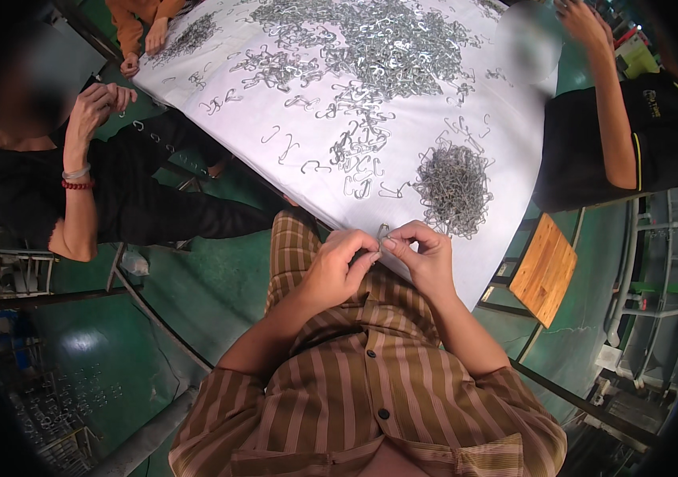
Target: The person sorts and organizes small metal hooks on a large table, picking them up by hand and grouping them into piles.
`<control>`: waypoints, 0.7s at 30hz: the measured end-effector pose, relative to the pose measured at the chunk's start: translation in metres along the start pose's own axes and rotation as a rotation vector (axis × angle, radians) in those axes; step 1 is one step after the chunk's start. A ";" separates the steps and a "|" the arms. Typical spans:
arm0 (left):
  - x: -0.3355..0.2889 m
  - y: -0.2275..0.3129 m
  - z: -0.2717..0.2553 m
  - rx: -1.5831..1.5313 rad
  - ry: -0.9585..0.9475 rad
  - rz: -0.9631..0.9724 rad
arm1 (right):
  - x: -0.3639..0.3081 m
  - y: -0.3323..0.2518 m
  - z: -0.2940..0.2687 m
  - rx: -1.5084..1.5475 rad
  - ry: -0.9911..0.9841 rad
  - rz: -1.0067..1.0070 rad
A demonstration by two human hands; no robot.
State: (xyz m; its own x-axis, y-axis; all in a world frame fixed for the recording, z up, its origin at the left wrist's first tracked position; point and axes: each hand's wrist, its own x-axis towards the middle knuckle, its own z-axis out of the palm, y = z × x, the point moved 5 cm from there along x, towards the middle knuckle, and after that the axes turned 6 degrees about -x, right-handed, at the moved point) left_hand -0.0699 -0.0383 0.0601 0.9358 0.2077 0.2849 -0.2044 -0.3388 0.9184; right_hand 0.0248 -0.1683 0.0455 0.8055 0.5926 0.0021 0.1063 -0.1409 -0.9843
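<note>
left hand (344, 266): fingers curled in, thumb and forefinger pinched on the lower end of a small metal hook (383, 234). Closed grip, not a fist.
right hand (425, 253): same pinch from the other side, fingertips meeting the left's right at the hook. Closed on it too.
hook position: between the two hands, at the near edge of the white table cover (506, 159), above the striped shirt (355, 374). Neither hand is nearer; both touch it.
hook axis: looks roughly upright in view, top end poking above the fingertips. Too small to tell the bend direction.
nearest stock: dense grey hook pile (454, 187) just beyond the right hand, up and slightly right. Right hand is clearly the closer one to it.
loose hooks: scattered singles (355, 159) beyond the left hand, thinner spread.
main heap (386, 40): far side of the cover, well apart from both hands.
others: one person's hands (104, 99) at the left edge of the table, another person's arm (613, 103) at the right, a third in orange (144, 28) at the far corner. All clear of the wearer's hands.
wooden stool (544, 269): right of the wearer, on the green floor.
</note>
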 end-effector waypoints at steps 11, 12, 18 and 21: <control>0.001 0.001 0.000 -0.059 -0.041 -0.088 | -0.008 -0.006 0.001 0.030 0.073 -0.070; 0.002 0.002 -0.001 -0.061 -0.061 -0.087 | -0.008 -0.005 0.001 0.031 0.070 -0.061; 0.030 -0.013 -0.022 0.021 -0.115 -0.090 | -0.016 -0.005 0.001 -0.005 0.066 -0.090; 0.057 -0.033 -0.013 0.363 -0.035 0.096 | -0.018 -0.009 0.005 0.007 0.047 -0.111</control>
State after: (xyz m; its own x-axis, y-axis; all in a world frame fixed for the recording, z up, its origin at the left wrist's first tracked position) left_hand -0.0133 -0.0031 0.0502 0.9277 0.1299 0.3500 -0.1825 -0.6600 0.7287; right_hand 0.0064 -0.1738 0.0535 0.8155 0.5665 0.1189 0.1921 -0.0712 -0.9788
